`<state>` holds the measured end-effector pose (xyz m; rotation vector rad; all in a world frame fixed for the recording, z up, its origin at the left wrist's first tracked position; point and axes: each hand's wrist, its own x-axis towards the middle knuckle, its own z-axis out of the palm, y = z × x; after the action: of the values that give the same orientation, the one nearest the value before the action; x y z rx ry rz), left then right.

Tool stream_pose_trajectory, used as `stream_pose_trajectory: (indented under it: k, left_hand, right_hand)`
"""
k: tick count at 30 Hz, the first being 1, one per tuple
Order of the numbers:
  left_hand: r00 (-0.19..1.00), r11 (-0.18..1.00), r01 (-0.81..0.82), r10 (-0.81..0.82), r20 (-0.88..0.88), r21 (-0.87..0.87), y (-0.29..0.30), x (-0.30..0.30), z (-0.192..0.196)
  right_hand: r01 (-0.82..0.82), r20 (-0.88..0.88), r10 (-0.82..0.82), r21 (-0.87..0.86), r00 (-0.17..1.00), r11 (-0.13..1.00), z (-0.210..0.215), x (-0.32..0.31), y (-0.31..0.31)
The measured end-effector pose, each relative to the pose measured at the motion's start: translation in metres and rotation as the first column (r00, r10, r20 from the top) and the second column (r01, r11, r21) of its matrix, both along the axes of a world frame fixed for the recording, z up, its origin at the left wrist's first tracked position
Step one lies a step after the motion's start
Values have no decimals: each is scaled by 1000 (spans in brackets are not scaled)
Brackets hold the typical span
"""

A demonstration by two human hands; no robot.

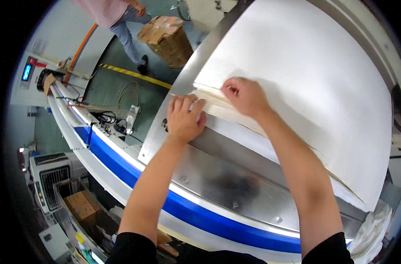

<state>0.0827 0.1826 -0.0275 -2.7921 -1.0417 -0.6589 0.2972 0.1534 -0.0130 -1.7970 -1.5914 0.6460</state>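
Note:
A broad stack of thin white sheets, cloth or paper, lies on a bare metal table. Along its near edge the layers show as uneven, cream-coloured folds. My left hand is at the left corner of this edge, fingers curled over the layers and thumb pressed in beside them. Just to the right, my right hand is over the top sheet near the edge. Its thumb and fingertips are pinched together; what they hold, if anything, is too small to make out.
A blue and white rail runs along the table's near side. Beyond the far left, a person stands by a brown cardboard carton. Cables lie at left. A crumpled translucent plastic sheet hangs at lower right.

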Motion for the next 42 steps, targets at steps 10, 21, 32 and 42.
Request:
stream_pose_trajectory:
  k: [10,21,32,42]
  left_hand:
    - [789,949,95,-255,-558,-300,23,25,53]
    - [509,993,87,-109,-854,-75,51,54,2]
    - [703,978,-177,47,-710,-111,127,-6,-48]
    - [749,994,60,19,-662,96,132,-51,-17]
  right_hand:
    - [527,614,-476,112,630,843,-5,117,-299]
    - [823,791,-485,-39,372,567,4,350,-609]
    - [872,908,118,-420,403,252,22,484,-776]
    - [873,883,35,-469,469,132,-14,535,-831]
